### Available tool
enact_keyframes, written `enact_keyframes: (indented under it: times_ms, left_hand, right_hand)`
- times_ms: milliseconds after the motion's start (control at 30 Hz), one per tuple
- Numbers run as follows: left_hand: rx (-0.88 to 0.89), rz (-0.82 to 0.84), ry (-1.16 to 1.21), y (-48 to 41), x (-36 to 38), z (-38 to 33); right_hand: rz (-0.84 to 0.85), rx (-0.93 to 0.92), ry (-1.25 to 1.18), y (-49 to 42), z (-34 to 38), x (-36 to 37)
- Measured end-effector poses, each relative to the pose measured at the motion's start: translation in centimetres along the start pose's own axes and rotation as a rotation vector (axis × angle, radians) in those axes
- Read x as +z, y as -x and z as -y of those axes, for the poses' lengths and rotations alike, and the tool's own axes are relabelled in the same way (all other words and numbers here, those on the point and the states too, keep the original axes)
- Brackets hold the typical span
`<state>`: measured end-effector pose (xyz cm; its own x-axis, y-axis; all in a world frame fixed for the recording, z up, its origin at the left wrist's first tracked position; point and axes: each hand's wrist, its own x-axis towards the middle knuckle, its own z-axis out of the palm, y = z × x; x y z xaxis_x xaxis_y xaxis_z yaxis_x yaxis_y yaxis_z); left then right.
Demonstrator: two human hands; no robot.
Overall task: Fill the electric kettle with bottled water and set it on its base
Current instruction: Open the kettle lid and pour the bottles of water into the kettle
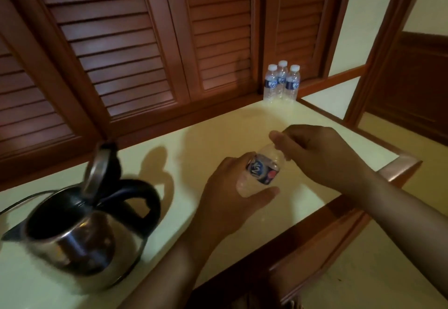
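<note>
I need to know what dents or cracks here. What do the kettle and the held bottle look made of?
Kettle: likely polished steel, mirror reflections; handle looks black plastic. Bottle held by left hand and right hand: thin clear plastic, see-through, with printed blue label.

There is only one view, from the camera on my head, looking forward and down across the pale bench (211, 136) toward the louvred shutters (135, 49) behind it. It sits close: my left hand (225, 194) and right hand (317, 153) fill the middle, and the kettle (80, 240) lies low on the left. The wide lens bends the edges, and the picture seems slightly tilted.
</note>
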<state>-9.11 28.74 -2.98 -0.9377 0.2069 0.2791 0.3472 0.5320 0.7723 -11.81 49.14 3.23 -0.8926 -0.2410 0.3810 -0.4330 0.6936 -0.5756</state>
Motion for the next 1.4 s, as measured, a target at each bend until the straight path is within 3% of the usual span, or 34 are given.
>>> enact_keyframes:
  times_ms: [100,233,567,733,967,1400]
  left_hand:
    - [-0.027,0.125,0.070,-4.3,2.2,-0.5]
    - [-0.037,0.167,0.097,-9.4,5.4,-1.7]
    - [-0.174,0.005,0.332,-21.1,14.9,-1.3]
    - [-0.237,-0.179,0.255,-28.2,18.1,0.2]
    - [-0.361,-0.320,0.188,-34.4,19.3,4.5]
    - [-0.428,-0.336,0.238,-38.2,19.8,6.5]
  right_hand:
    - [0.015,-0.100,-0.063,-2.8,-4.7,-2.5]
    - [0.045,-0.076,-0.124,-5.7,-10.2,-5.9]
    - [0.093,0.081,-0.440,-10.5,-20.2,-8.0]
    - [0.203,0.274,-0.031,-10.6,-25.3,-4.3]
    - [0.369,0.147,0.261,-11.5,-30.3,1.1]
    - [0.311,0.148,0.247,-13.3,-31.4,2.7]
